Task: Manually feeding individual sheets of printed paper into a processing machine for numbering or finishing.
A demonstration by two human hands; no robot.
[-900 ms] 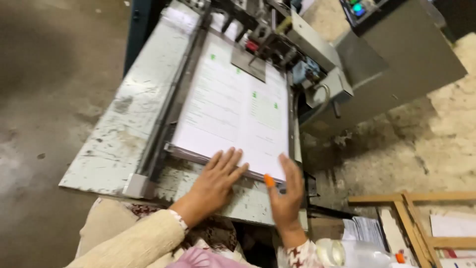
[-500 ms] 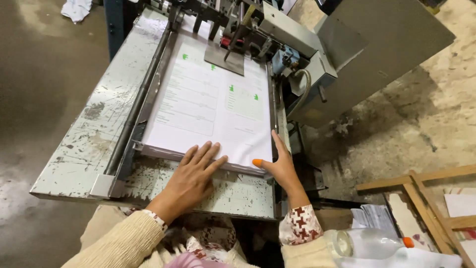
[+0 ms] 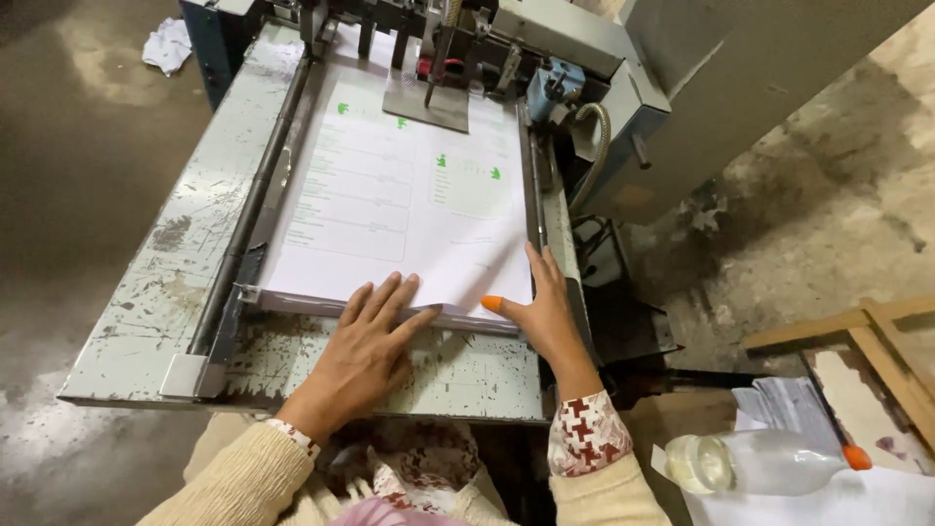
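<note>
In the head view, the left hand lies palm down with its fingers spread flat, their tips resting on the near edge of a thick stack of white printed paper sheets with green marks; it grips nothing. The right hand stands on edge against the stack's near right corner, fingers straight and together along the side of the sheets, the orange-tipped thumb lying across the near edge; it presses rather than clasps.

The stack sits just beyond both sets of fingers on the worn, paint-chipped grey metal counter of a printing machine. A dark metal guide rail runs along the stack left of the left fingers. Beyond the fingertips, at the stack's far end, a grey metal plate rests on the paper. Right of the right wrist, a clear plastic bottle with an orange cap lies on its side.
</note>
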